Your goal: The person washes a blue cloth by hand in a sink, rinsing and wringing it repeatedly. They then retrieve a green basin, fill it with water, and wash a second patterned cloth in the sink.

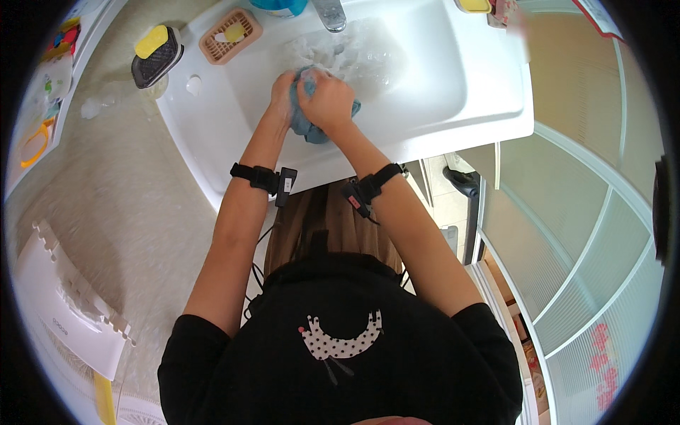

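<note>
Both my hands grip a wet blue-grey cloth (311, 129) over the left part of a white washbasin (433, 64). My left hand (281, 95) is on the cloth's left side, its fingers partly hidden behind the bunched fabric. Across the top of the cloth, my right hand (329, 98) is closed, with some suds on it. Cloudy, foamy water (366, 53) lies in the bowl just beyond my hands, below the chrome faucet (332, 16). The cloth's middle is covered by my fingers.
A pink soap dish (204, 45) with a yellow soap piece stands on the basin's left rim. Left of it, a black dish (154, 66) holds a yellow sponge (152, 41). A blue container (281, 6) is beside the faucet. Ribbed shower panels (568, 212) stand at the right.
</note>
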A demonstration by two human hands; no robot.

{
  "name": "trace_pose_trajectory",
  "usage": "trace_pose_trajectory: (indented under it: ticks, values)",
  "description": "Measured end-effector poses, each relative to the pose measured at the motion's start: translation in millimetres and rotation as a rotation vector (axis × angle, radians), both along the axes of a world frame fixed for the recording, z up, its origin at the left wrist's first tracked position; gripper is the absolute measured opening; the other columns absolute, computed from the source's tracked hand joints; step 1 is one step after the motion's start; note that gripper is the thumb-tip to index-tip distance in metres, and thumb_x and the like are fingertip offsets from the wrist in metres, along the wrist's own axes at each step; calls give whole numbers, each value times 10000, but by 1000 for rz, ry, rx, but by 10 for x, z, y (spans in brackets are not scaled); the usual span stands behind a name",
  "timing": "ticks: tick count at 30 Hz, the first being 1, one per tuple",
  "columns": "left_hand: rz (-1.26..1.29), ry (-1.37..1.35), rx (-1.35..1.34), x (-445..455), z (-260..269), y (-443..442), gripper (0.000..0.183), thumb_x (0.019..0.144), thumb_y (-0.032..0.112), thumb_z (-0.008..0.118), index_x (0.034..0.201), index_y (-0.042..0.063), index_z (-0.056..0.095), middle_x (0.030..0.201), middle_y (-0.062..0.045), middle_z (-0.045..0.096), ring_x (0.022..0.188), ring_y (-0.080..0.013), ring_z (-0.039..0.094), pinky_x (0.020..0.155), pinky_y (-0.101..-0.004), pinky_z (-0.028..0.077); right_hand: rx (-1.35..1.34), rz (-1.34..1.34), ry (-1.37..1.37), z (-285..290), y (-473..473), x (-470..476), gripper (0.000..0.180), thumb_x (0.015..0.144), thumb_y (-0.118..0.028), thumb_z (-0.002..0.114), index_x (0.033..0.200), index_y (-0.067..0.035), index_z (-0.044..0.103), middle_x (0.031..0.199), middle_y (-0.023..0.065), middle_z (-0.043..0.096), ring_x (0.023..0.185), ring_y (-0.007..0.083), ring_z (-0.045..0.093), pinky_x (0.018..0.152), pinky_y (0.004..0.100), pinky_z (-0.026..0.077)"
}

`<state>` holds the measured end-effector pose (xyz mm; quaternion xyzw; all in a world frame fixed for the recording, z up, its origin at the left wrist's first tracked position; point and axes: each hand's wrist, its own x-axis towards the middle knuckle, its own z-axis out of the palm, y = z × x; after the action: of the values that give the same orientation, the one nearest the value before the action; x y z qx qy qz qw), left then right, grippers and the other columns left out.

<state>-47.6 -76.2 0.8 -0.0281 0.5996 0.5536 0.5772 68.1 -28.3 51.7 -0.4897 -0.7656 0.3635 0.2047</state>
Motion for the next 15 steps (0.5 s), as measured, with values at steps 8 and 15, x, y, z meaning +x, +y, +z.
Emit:
trace_pose_trajectory:
  ticks: [8, 15]
  values:
    - [-670, 841, -142, 47, 470, -205, 299, 862, 196, 637, 1125, 64, 689, 991, -79, 680, 932, -181, 619, 827, -298, 495, -457, -20, -120, 80, 303, 607, 654, 921, -624, 529, 1175, -32, 639, 986, 221, 706, 910, 349, 686, 819, 431, 535]
    - [-769, 653, -135, 293, 517, -234, 424, 852, 361, 697, 1171, 82, 695, 1008, -123, 703, 960, -198, 661, 865, -311, 512, -1111, -26, 385, 605, -16, 885, 431, 1018, -405, 455, 1087, 2, 577, 1003, 178, 680, 904, 251, 689, 810, 376, 558]
